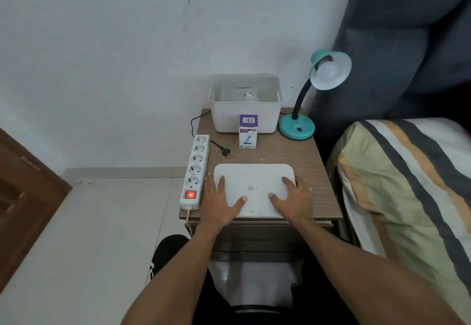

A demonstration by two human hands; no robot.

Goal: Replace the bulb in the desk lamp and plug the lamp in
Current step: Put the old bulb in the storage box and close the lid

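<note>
The white lid is lying flat at the near edge of the bedside table, and it is gripped at its 2 short ends: the left hand is curled over the left rim with the thumb pressed on top, and the right hand is set likewise on the right rim. Both sets of fingers are wrapped narrowly around the lid.

The desk lamp is standing at the far right corner with a bulb seated in its shade. Its plug is lying loose on the table, just beside the power strip, whose switch is lit red. A boxed bulb is standing against the open white bin, in which what appears to be 1 more bulb is resting, though this is seen only dimly.

The step in hand is judged to be preparatory: the lid is being dealt with, and no bulb has been touched. Next, the lid must be released and the lamp's bulb unscrewed while the plug is kept out.
</note>
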